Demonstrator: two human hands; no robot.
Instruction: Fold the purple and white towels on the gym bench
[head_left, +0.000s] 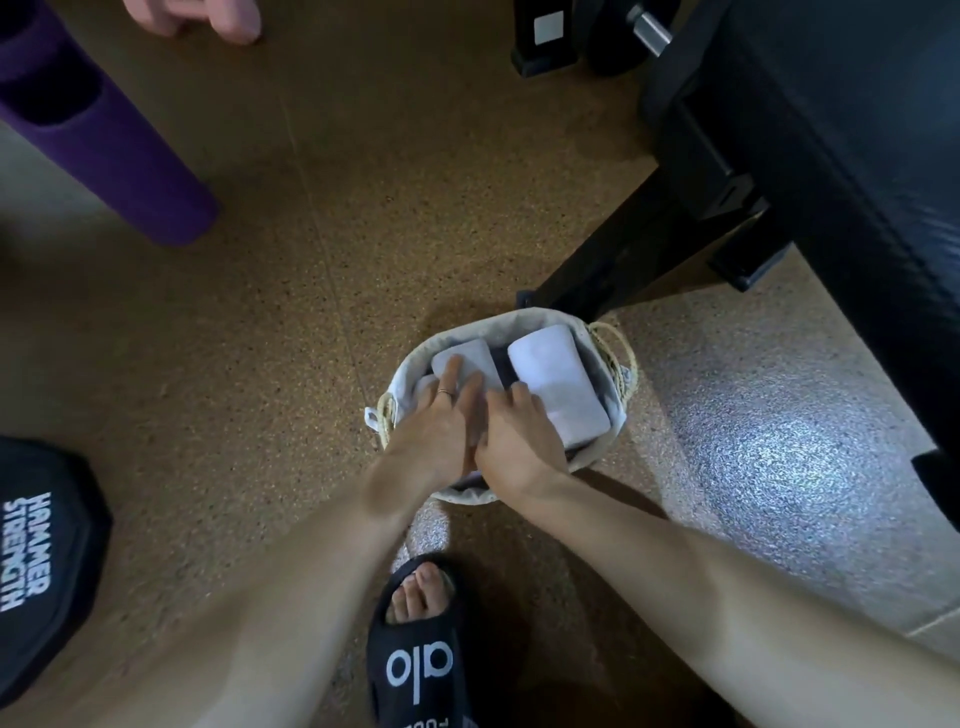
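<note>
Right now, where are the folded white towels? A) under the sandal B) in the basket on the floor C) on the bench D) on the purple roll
B: two folded white towels lie side by side inside the lined basket on the floor, with both hands, left hand and right hand, reaching into it.

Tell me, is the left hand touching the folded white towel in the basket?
Touching. The head view shows the left hand with its fingers flat on the left folded white towel inside the round woven basket.
</note>
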